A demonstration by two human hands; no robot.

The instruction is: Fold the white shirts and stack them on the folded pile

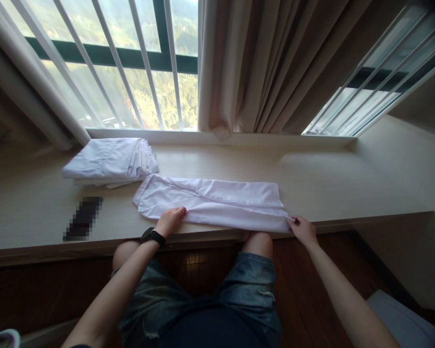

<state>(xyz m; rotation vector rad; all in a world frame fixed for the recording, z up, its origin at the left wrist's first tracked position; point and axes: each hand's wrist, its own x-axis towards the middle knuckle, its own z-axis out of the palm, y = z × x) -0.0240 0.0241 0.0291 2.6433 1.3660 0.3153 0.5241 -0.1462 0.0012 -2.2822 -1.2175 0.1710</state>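
Note:
A white garment [217,200], folded into a long strip, lies across the ledge in front of me. At its near right corner, my right hand [303,231] pinches the cloth between thumb and fingers. My left hand [171,221] has its fingers curled at the garment's near edge, left of the middle, gripping the fabric there. Creases run along the strip, and one layer's edge shows lengthwise near the right end. Just beyond its left end is a stack of folded white garments [106,159], with several layers visible on the right side.
A dark, pixelated flat object [83,218] lies on the pale ledge [333,188] at left. Behind are a barred window [130,67] and brown curtains [260,67]. My knees touch or nearly touch the ledge's front edge. A pale object [401,319] stands at lower right.

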